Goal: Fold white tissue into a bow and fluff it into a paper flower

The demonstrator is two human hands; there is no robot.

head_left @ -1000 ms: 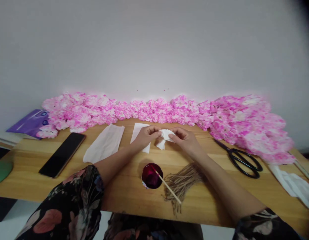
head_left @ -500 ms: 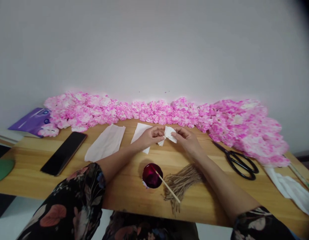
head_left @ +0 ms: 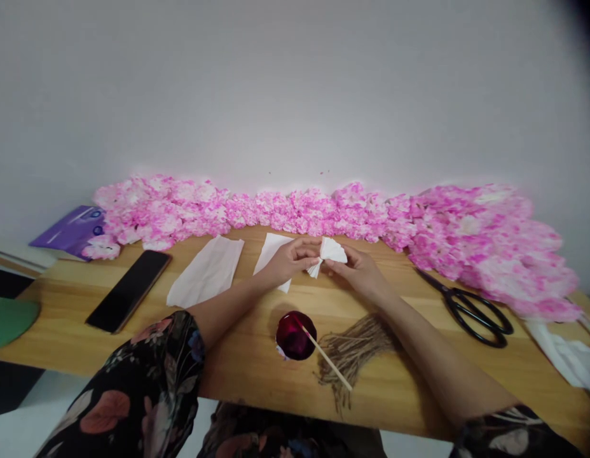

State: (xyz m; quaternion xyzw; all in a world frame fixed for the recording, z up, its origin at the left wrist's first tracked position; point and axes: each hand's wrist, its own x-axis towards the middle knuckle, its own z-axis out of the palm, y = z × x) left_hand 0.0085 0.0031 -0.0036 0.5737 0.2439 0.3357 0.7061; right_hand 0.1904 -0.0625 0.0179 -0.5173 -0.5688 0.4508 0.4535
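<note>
Some fingers of the right hand point(head_left: 359, 270) are hidden behind the pleated white paper point(head_left: 332, 250), part of the narrower white sheet point(head_left: 272, 247) is covered by the left hand point(head_left: 295, 259), and one end of the twig bundle point(head_left: 355, 350) is concealed by the right forearm point(head_left: 419, 346). The green object point(head_left: 11, 321) and the crumpled white material point(head_left: 566, 356) are cut off by the left and right edges respectively. The wall specks point(head_left: 322, 172) are too small to be identified.

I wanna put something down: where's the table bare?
Bare wooden tabletop shows between the right forearm and looped black scissors, and between the flat black phone and curved green object. Ruffled pink and white flowers crowd the back.
</note>
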